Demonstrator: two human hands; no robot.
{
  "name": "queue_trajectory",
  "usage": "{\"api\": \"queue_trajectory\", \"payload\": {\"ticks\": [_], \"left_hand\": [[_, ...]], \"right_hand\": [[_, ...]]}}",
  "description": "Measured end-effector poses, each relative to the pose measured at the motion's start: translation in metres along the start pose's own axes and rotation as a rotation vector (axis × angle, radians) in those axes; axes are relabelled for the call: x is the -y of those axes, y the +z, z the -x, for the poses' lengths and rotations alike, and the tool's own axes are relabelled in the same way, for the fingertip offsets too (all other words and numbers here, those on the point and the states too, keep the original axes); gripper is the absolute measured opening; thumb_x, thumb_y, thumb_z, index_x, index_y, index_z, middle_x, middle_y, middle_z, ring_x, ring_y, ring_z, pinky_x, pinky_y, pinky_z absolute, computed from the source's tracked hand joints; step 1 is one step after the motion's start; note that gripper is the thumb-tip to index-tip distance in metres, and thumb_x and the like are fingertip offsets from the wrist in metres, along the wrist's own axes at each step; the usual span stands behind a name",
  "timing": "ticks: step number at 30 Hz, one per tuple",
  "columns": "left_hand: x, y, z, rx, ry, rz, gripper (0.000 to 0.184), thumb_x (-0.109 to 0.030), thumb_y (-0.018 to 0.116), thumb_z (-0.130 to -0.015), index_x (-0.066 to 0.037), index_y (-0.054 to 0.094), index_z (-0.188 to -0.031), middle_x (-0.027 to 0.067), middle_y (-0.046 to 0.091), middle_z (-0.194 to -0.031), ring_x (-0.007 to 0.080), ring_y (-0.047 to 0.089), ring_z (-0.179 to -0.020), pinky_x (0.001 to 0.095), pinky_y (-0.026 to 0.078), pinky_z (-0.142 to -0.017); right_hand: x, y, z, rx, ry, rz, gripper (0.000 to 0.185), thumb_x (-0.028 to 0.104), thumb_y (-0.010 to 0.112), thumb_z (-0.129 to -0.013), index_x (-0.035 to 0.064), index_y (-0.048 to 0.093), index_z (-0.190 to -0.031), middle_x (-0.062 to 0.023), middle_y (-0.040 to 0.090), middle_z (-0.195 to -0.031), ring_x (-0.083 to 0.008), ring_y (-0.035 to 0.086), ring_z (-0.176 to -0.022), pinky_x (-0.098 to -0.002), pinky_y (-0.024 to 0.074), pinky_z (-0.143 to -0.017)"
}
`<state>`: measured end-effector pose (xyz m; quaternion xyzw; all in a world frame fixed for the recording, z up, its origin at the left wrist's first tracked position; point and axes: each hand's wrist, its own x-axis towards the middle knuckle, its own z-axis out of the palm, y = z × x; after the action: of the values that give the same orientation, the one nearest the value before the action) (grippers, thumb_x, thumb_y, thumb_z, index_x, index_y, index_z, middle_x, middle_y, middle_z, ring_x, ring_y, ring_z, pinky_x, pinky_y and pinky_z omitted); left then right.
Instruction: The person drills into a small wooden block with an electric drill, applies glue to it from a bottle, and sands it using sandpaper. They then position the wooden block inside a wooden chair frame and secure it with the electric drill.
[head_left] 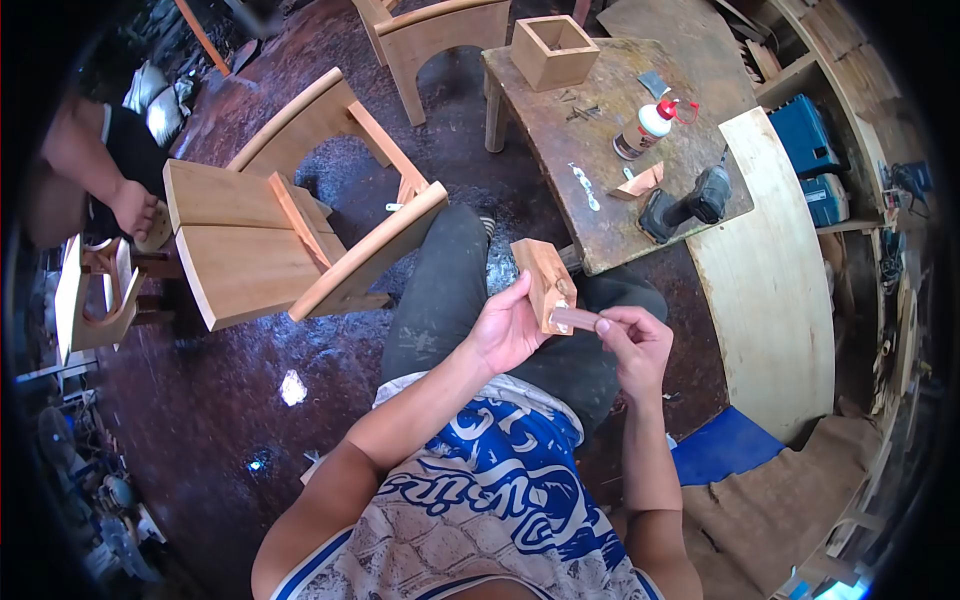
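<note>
Above my lap, my left hand (pixel 508 328) grips a short wooden block (pixel 543 278) from its left side. White glue shows on the block's lower end. Between the thumb and fingers of my right hand (pixel 638 345) is a thin brownish strip (pixel 575 318), its left end against the glued part of the block. Whether the strip enters the block cannot be made out.
A wooden chair (pixel 225 240) lies tilted at left, near a co-worker's hand (pixel 135 208). The worktable (pixel 550 150) at upper right bears a glue bottle (pixel 640 132), a cordless drill (pixel 690 205) and a wooden box (pixel 553 62). A pale board (pixel 775 320) stands right.
</note>
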<state>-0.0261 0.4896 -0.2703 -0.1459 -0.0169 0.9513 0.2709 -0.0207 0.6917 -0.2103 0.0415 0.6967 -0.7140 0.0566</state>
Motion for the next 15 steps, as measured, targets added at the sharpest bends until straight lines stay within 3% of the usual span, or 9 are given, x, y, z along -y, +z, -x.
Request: {"api": "queue_trajectory", "payload": {"ticks": [4, 6, 10, 15], "left_hand": [[-0.001, -0.001, -0.001, 0.031, -0.004, -0.019, 0.048, -0.038, 0.044, -0.106, -0.006, 0.042, -0.141, 0.0155, 0.058, -0.131, 0.0282, 0.061, -0.120, 0.0434, 0.053, -0.100], [-0.004, 0.000, 0.000, -0.017, 0.019, -0.055, 0.048, -0.038, 0.044, -0.106, -0.007, 0.042, -0.142, 0.0149, 0.058, -0.131, 0.0280, 0.061, -0.119, 0.0433, 0.054, -0.099], [-0.012, 0.000, -0.003, -0.009, 0.117, -0.120, 0.049, -0.037, 0.046, -0.105, -0.007, 0.041, -0.143, 0.0146, 0.056, -0.135, 0.0288, 0.058, -0.124, 0.0446, 0.050, -0.103], [-0.013, 0.005, -0.005, -0.014, 0.159, -0.168, 0.049, -0.036, 0.045, -0.105, -0.005, 0.041, -0.143, 0.0156, 0.054, -0.138, 0.0294, 0.055, -0.127, 0.0457, 0.045, -0.108]], "right_hand": [[-0.001, 0.001, -0.008, -0.021, 0.060, -0.036, 0.011, 0.003, 0.075, -0.086, -0.0037, 0.071, -0.093, -0.0048, 0.066, -0.072, -0.0057, 0.056, -0.058, -0.0195, 0.0448, -0.054], [-0.002, 0.001, -0.006, -0.009, 0.269, -0.186, 0.009, 0.003, 0.073, -0.084, -0.0022, 0.069, -0.089, -0.0059, 0.065, -0.069, -0.0080, 0.055, -0.053, -0.0225, 0.0464, -0.050], [-0.001, 0.011, 0.008, -0.004, 0.480, -0.356, 0.006, 0.003, 0.071, -0.084, -0.0011, 0.068, -0.088, -0.0055, 0.063, -0.066, -0.0084, 0.052, -0.049, -0.0255, 0.0473, -0.046], [-0.011, 0.004, 0.001, -0.063, 0.419, -0.504, 0.010, 0.003, 0.072, -0.085, -0.0027, 0.068, -0.093, -0.0086, 0.066, -0.070, -0.0090, 0.056, -0.051, -0.0245, 0.0492, -0.048]]}}
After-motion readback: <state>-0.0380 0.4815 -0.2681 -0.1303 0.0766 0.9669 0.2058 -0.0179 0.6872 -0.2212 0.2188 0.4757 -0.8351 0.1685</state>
